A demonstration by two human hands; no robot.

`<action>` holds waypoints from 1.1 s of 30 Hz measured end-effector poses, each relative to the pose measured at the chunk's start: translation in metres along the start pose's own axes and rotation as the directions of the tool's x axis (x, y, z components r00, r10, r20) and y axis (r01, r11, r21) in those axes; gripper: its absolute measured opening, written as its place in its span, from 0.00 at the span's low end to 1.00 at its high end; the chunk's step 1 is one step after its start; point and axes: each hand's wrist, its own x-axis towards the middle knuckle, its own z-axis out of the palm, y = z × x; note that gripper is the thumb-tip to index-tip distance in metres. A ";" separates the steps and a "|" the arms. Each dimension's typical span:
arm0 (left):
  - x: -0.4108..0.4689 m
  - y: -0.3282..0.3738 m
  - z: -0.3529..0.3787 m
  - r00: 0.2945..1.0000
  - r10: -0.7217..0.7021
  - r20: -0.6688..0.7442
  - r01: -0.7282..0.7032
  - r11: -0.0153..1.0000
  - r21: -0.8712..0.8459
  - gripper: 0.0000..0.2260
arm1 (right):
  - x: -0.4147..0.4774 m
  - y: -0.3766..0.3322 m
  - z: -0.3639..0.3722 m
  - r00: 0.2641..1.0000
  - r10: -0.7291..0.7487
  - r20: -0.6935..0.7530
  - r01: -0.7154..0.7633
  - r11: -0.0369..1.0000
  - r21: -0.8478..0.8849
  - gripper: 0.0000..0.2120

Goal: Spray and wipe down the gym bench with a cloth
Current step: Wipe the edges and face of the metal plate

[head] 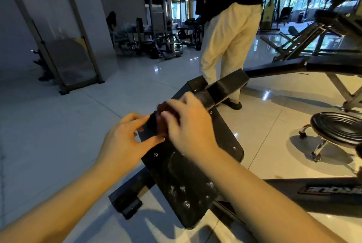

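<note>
Two hands together, left hand [121, 142] pinching cloth [161, 125], right hand [189, 125] gripping it (blurred), over bench [186, 176].

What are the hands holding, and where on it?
A dark reddish cloth: right hand bunches its top, left hand pinches its left edge. Blur hides the exact grip.

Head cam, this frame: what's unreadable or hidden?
- Reddish item between left hand and right hand: head view, motion blur and the right fingers cover it; cloth or not, and which hand grips, unclear.
- Bystander: head view, cut off by top edge.
- Frame lettering: head view, cut by right edge, dim.
</note>
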 end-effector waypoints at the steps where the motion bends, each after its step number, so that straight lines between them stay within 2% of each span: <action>1: 0.000 0.000 -0.001 1.000 0.009 0.004 -0.009 1.000 -0.003 0.23 | -0.006 -0.004 0.000 0.996 -0.081 0.025 0.081 0.997 -0.003 0.14; 3: 0.000 -0.002 -0.002 1.000 0.018 0.009 -0.018 1.000 0.004 0.25 | -0.009 0.010 -0.002 0.989 -0.144 0.023 0.145 0.989 -0.022 0.15; 4: 0.000 -0.003 -0.003 1.000 0.016 0.011 -0.016 1.000 0.016 0.28 | -0.008 0.025 -0.003 0.994 -0.109 0.003 0.109 0.994 -0.025 0.16; 6: -0.001 -0.005 -0.004 1.000 0.002 0.025 -0.003 1.000 0.030 0.33 | -0.003 0.064 -0.005 0.995 0.059 -0.082 -0.062 0.997 -0.046 0.16; 8: -0.002 -0.004 -0.004 0.999 -0.002 0.033 0.001 1.000 0.023 0.35 | 0.007 0.098 -0.011 0.957 0.263 -0.122 -0.274 0.959 -0.077 0.17; 10: -0.004 -0.002 -0.004 0.999 -0.028 0.026 0.027 1.000 0.014 0.34 | 0.016 0.095 -0.012 0.942 0.320 -0.098 -0.328 0.940 -0.089 0.17; 12: -0.004 0.000 -0.003 0.999 -0.036 0.031 0.036 0.999 0.002 0.33 | 0.017 0.059 -0.008 0.984 0.174 -0.023 -0.175 0.983 -0.058 0.16; 14: -0.003 -0.003 -0.004 0.999 -0.017 0.039 0.018 1.000 -0.008 0.34 | 0.005 0.020 -0.004 0.995 -0.090 0.048 0.091 0.996 -0.023 0.15; 15: -0.003 -0.004 -0.005 0.999 -0.012 0.046 0.013 1.000 -0.006 0.35 | -0.002 0.017 0.000 0.984 -0.168 0.061 0.170 0.985 -0.035 0.16; 16: -0.003 -0.005 -0.007 0.998 -0.018 0.055 0.018 1.000 0.005 0.36 | -0.004 0.026 0.001 0.983 -0.181 0.042 0.183 0.982 -0.040 0.17; 18: -0.001 -0.005 -0.007 0.997 -0.033 0.069 0.032 0.999 0.023 0.37 | -0.001 0.064 -0.001 0.997 -0.027 -0.072 0.023 0.998 -0.054 0.18; 20: -0.001 -0.004 -0.006 0.998 -0.031 0.054 0.030 1.000 0.004 0.37 | 0.003 0.096 -0.007 0.972 0.182 -0.146 -0.195 0.978 -0.080 0.17; 22: -0.002 -0.001 -0.004 0.999 -0.028 0.040 0.028 1.000 -0.009 0.36 | 0.005 0.094 -0.005 0.942 0.287 -0.172 -0.304 0.949 -0.085 0.16; 24: -0.003 0.001 -0.004 0.999 -0.033 0.035 0.034 0.999 -0.012 0.36 | 0.006 0.063 -0.001 0.970 0.200 -0.137 -0.211 0.975 -0.075 0.14; 26: -0.003 0.000 -0.005 0.999 -0.029 0.030 0.030 0.999 -0.015 0.36 | -0.002 0.032 -0.002 0.999 -0.036 -0.027 0.035 0.998 -0.044 0.14; 27: -0.003 -0.002 -0.005 0.999 -0.026 0.028 0.027 1.000 -0.012 0.36 | -0.007 0.030 -0.001 0.989 -0.142 0.033 0.143 0.989 -0.038 0.14; 28: -0.003 -0.003 -0.006 0.999 -0.029 0.025 0.029 0.999 -0.013 0.36 | -0.008 0.040 -0.002 0.980 -0.191 0.048 0.193 0.981 -0.036 0.15; 29: -0.002 -0.003 -0.007 0.999 -0.035 0.023 0.035 0.999 -0.019 0.35 | -0.007 0.058 -0.005 0.988 -0.151 0.018 0.151 0.988 -0.032 0.16; 30: 0.000 -0.003 -0.006 0.999 -0.039 0.022 0.040 0.999 -0.027 0.35 | -0.005 0.078 -0.009 0.999 -0.030 -0.039 0.029 0.999 -0.036 0.16; 32: 0.001 -0.003 -0.005 0.999 -0.038 0.015 0.039 0.998 -0.039 0.35 | 0.000 0.106 -0.015 0.963 0.231 -0.137 -0.237 0.971 -0.031 0.16; 33: 0.001 -0.002 -0.005 0.999 -0.044 0.014 0.045 0.998 -0.039 0.34 | 0.000 0.104 -0.012 0.952 0.271 -0.140 -0.277 0.961 -0.021 0.15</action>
